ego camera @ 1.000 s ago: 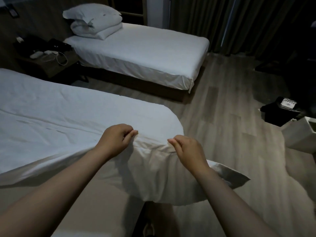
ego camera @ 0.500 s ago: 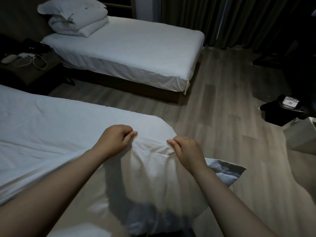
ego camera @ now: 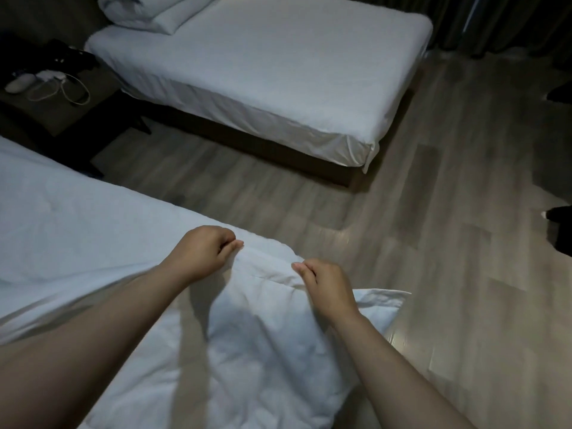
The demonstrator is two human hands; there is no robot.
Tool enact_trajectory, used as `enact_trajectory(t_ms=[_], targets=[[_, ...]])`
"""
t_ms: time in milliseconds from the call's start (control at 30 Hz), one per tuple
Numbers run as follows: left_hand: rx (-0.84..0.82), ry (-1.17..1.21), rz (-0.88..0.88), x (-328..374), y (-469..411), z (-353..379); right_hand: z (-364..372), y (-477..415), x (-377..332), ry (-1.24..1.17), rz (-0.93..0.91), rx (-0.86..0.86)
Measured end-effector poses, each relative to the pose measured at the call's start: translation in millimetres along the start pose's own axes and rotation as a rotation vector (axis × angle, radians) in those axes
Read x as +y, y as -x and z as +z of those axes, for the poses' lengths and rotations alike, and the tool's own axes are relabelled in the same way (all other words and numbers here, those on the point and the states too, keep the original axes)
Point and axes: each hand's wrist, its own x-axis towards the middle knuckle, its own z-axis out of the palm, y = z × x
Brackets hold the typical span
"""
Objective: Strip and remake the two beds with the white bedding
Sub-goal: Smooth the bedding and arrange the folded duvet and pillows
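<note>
Dragged the white duvet (ego camera: pixel 247 351) further over the foot corner of the near bed (ego camera: pixel 62 236) than half a second back, with more quilted cloth now bunched below the forearms. Gripping its folded edge with the left hand (ego camera: pixel 202 258), fingers curled tight into the cloth. Same deal with the right hand (ego camera: pixel 329 289) just to the right, thumb and fingers pinching that same edge. Leaves one loose corner flopping off to the right over the wood floor (ego camera: pixel 433 243).

Looks like the remake stage on this bed, spreading and squaring the duvet rather than stripping. Probably calls next for pulling the edge even, smoothing the bunched part flat, and sorting that dangling corner to keep it off the floor. Can't tell about any sheet underneath.

Over on the far bed (ego camera: pixel 294 88): fitted sheet on, folded bedding stack (ego camera: pixel 154 10) parked at the head end, so not finished yet by the look of it. No hamper or bin in view right now. Just a charger and cable (ego camera: pixel 55 77) on the dark table (ego camera: pixel 40 125) at far left.
</note>
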Motion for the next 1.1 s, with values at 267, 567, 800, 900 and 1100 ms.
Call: enact_trajectory(t_ms=[267,567,800,900,1100], targets=[[-0.131,-0.022,0.030,-43,-78,94,58,-69,80,-0.029,0.121,-0.094],[-0.181,-0.046,0.095,-95,-131,186,131,-111,161,-0.067,0.200,-0.162],[-0.167,-0.025,0.177,-108,-141,235,163,-94,216,-0.078,0.353,-0.146],[-0.124,-0.057,0.194,-103,-145,242,163,-87,226,-0.042,0.368,-0.079],[-0.169,-0.082,0.208,-105,-164,260,183,-90,237,-0.189,0.510,-0.110]])
